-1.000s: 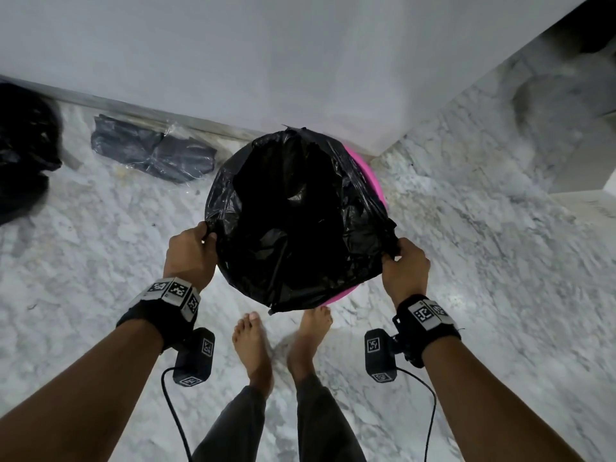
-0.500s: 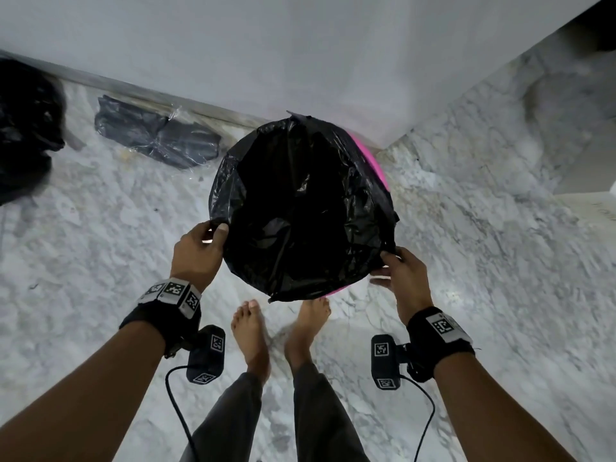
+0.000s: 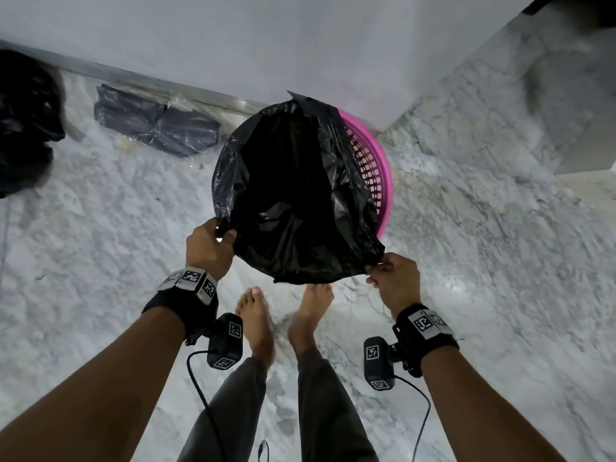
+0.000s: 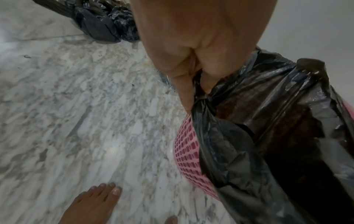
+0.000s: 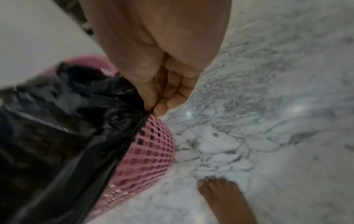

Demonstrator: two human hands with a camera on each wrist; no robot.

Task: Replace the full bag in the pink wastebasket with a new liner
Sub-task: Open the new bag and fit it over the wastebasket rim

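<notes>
Over the pink wastebasket (image 3: 373,168), both hands pinch the black liner (image 3: 293,195); packaged bags (image 3: 156,130) lie near.

A thin, crinkled black plastic liner (image 3: 293,195) is held open over a round pink plastic lattice wastebasket (image 3: 373,168). The near and left rim is covered by it, while the right rim and mesh wall are left exposed.

A home, by the look of it. Polished marble floor (image 3: 466,261) meets a plain white wall (image 3: 266,45). Bare feet (image 3: 255,315) stand on the stone.
</notes>
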